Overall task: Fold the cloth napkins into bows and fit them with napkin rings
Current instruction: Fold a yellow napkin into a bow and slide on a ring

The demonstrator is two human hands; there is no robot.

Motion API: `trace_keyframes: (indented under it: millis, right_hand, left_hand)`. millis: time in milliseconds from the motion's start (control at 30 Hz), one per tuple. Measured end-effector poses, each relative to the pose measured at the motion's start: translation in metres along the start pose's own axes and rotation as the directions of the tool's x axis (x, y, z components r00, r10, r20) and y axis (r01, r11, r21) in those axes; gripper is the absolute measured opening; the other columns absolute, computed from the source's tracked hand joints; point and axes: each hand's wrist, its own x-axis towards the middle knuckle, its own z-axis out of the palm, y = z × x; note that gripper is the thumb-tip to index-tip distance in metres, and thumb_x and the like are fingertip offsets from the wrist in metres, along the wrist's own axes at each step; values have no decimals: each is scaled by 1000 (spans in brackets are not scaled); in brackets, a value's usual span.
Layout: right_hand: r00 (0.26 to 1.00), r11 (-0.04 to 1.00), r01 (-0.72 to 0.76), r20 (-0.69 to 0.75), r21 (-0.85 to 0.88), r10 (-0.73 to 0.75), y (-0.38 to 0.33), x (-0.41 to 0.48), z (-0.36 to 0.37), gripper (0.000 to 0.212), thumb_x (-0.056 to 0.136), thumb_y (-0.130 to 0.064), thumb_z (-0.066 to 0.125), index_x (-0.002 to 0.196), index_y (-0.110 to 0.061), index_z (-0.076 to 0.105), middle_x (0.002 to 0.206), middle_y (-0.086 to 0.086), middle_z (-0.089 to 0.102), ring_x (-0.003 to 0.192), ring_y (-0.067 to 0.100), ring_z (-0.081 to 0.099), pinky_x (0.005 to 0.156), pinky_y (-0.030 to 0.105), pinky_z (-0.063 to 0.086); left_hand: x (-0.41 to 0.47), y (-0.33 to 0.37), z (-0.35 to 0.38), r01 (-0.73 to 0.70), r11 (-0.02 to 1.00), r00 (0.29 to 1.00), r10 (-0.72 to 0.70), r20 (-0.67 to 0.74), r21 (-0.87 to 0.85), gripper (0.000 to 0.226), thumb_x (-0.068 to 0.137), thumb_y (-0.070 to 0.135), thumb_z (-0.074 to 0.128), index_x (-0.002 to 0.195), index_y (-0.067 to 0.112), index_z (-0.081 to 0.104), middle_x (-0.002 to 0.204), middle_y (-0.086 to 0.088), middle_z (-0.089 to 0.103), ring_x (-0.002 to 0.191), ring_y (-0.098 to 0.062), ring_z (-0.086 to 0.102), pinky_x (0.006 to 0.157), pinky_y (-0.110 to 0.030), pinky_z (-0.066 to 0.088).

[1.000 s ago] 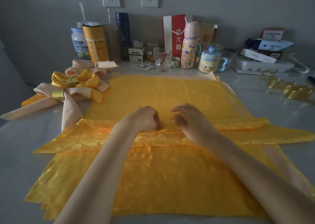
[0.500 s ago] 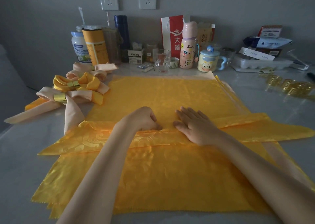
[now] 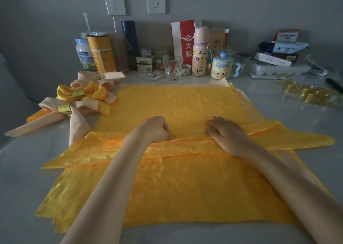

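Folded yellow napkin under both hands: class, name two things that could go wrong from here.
The folded napkin lies on a glossy stack of napkins; as the left hand pinches and the right hand presses, layers beneath may slide. Its left tip lies near the finished bows, which could be nudged.

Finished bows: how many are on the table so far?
3, clustered at the left: the nearest peach bow, a yellow bow behind it, and a rear peach bow by the orange canister. The pile overlaps, so more may be hidden.
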Motion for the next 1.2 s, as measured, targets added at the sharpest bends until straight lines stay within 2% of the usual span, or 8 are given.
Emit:
trace_keyframes:
  millis: [133, 233, 400, 533, 733, 967, 1133, 1200]
  right_hand:
    - [986, 985, 100, -145, 143, -79, 1, -7, -5, 32, 99, -27, 43, 126, -17, 57, 135, -1, 52, 128, 14, 42, 106, 27, 30]
    - [979, 974, 130, -178, 188, -96, 2, -12, -9, 26, 97, -23, 49, 117, -16, 64, 117, -4, 59, 111, 12, 52, 94, 22, 37]
    - [977, 959, 145, -188, 242, -101, 1, -12, -12, 26, 93, -23, 54, 117, -20, 64, 107, -10, 57, 105, 4, 48, 89, 16, 33]
    - [975, 966, 152, -193, 211, -111, 2, -13, -13, 24, 91, -23, 58, 114, -21, 65, 102, -9, 56, 104, 7, 48, 88, 17, 32]
    - [967, 970, 177, -215, 169, -139, -2, -20, -17, 20, 88, -21, 61, 107, -21, 65, 98, -9, 57, 98, 6, 49, 83, 16, 33]
    - [976, 965, 209, -103, 159, -194, -4, -31, -29, 19, 81, -15, 67, 85, -30, 56, 92, -13, 54, 86, -2, 48, 72, 8, 37]
    - [979, 963, 196, 17, 184, -202, -7, -37, -36, 10, 86, -30, 63, 84, -25, 55, 92, -11, 55, 83, 4, 48, 70, 12, 39]
    - [987, 953, 148, 19, 266, -158, -10, -39, -38, 28, 90, -40, 55, 76, -16, 56, 84, -4, 57, 71, 8, 50, 63, 19, 38]
  left_hand:
    - [-2, 2, 1, -56, 991, 997, 62, -45, 125, 37, 88, 30, 63, 123, 22, 56, 133, -7, 45, 126, -28, 38, 105, -40, 36]
    - [-2, 5, 3, -86, 992, 995, 89, -36, 95, 31, 87, 23, 61, 118, 21, 60, 132, -5, 48, 124, -25, 43, 102, -41, 40]
    - [-6, 7, 4, -92, 993, 994, 97, -58, 77, 29, 84, 18, 60, 112, 22, 62, 125, -3, 55, 116, -23, 50, 96, -37, 45]
    - [-9, 10, 3, -105, 991, 993, 109, -50, 79, 29, 83, 16, 59, 111, 23, 63, 123, -1, 57, 115, -22, 51, 96, -39, 45]
    - [-17, 15, -5, -144, 989, 989, 145, -26, 40, 24, 91, 28, 57, 112, 20, 63, 123, -3, 58, 106, -20, 57, 87, -32, 48]
    - [-23, 19, -9, -131, 991, 990, 132, -51, 15, 28, 97, 30, 48, 113, 13, 62, 118, -7, 59, 94, -22, 57, 74, -28, 42]
    - [-21, 18, -7, -100, 993, 995, 99, 24, 57, 25, 92, 33, 57, 106, 15, 66, 112, -3, 62, 96, -20, 58, 75, -27, 43]
    - [-22, 19, -7, -96, 993, 994, 92, 60, 74, 25, 89, 34, 61, 103, 14, 67, 105, -2, 65, 93, -19, 59, 73, -26, 43]
